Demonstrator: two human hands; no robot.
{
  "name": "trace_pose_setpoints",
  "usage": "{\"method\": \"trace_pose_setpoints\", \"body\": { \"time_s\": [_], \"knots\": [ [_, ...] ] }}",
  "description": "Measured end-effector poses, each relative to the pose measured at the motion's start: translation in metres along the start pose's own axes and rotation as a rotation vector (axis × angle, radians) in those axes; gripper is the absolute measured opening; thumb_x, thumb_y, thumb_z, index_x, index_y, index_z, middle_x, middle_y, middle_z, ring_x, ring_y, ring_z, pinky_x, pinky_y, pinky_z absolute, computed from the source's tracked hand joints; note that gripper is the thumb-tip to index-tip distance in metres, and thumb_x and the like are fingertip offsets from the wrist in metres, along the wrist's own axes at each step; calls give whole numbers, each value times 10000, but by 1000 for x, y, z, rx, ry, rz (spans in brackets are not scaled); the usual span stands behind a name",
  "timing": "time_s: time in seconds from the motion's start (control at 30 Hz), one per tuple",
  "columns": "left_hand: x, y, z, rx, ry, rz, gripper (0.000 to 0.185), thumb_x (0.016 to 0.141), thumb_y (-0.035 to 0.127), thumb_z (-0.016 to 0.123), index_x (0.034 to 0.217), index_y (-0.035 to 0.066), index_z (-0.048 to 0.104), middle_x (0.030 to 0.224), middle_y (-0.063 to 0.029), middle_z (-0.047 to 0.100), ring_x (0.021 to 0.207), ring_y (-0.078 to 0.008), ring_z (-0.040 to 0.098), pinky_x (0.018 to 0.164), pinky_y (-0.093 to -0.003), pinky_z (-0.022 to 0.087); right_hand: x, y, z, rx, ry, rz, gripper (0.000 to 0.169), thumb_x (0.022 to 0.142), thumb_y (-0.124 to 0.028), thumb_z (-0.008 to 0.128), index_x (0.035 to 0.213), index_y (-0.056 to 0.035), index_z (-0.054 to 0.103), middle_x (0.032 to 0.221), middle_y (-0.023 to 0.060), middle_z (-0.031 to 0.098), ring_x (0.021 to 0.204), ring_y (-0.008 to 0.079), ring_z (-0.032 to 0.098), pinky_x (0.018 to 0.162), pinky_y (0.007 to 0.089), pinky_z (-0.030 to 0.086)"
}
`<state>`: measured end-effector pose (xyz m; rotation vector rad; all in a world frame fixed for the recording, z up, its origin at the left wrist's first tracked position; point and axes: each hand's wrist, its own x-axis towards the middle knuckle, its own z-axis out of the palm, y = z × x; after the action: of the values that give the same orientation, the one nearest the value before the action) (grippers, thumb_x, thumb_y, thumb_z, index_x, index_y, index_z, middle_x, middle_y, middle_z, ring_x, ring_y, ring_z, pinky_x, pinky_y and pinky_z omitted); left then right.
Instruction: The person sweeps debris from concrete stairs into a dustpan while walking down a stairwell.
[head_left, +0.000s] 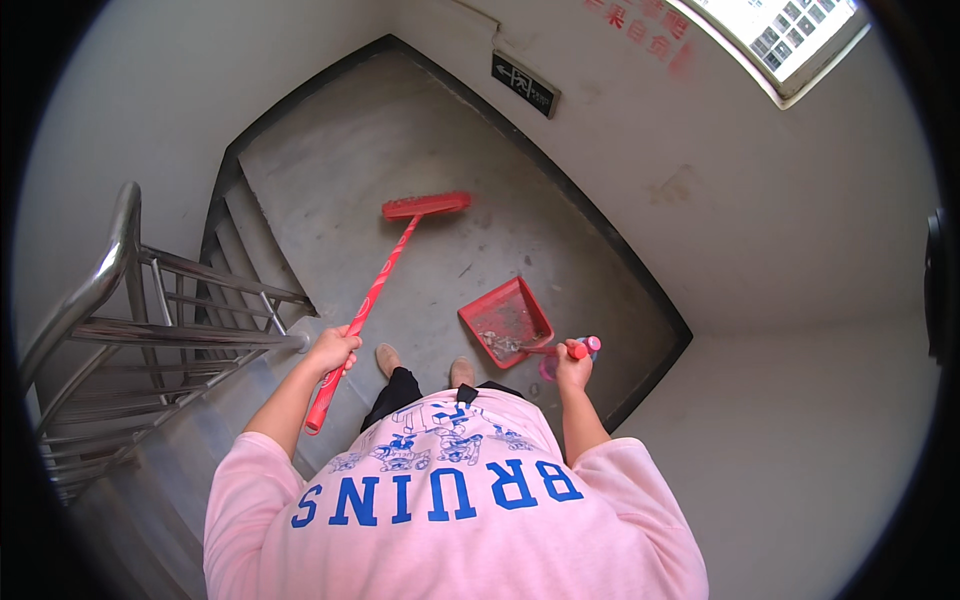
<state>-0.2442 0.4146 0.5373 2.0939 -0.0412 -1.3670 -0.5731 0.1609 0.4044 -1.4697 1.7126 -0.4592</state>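
Observation:
My left hand is closed around the upper part of a red patterned broom handle. The handle slants away to a red broom head, held over the grey landing floor with dust or fluff along its bristles. On the right, my right hand grips the red handle of a dustpan. Grey debris lies in the red pan, mostly near the handle side. Beside my right hand is a clear bottle with a pink cap; whether the hand also holds it, I cannot tell.
A steel stair railing runs along the left, with steps beyond it and more stairs at lower left. Dark-edged walls bound the landing. An exit sign and a window are on the wall. Small bits lie on the floor.

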Motion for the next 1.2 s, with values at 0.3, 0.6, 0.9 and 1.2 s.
{"method": "trace_pose_setpoints", "body": {
  "time_s": [0.3,0.6,0.9,1.2],
  "knots": [
    [-54,-24,11,-109,-184,-223,248,839,165,520,1072,80,510,567,-3,488,407,-86,444,351,-235,362,6,-1,-3,-32,-12,-20,283,716,-253,642,932,-70,640,864,150,646,833,279,624,762,349,465],
    [-84,21,16,-225,-370,-221,353,837,58,517,1175,-40,494,851,-94,578,673,-128,555,609,-238,453,9,19,1,31,23,-17,233,727,-203,649,907,-56,628,792,107,639,754,219,620,718,320,472],
    [-17,172,52,383,-500,-1,426,839,94,515,1258,75,444,571,17,500,399,-48,442,372,-188,374,-4,28,-11,357,188,171,239,698,-221,653,894,-86,627,788,80,638,756,190,608,717,307,465],
    [155,372,101,839,-698,109,379,823,88,518,1197,35,486,554,7,495,389,-60,450,361,-202,376,15,-34,13,617,552,473,174,712,-95,647,874,-42,615,807,31,616,743,102,566,698,247,458]
  ]
}}
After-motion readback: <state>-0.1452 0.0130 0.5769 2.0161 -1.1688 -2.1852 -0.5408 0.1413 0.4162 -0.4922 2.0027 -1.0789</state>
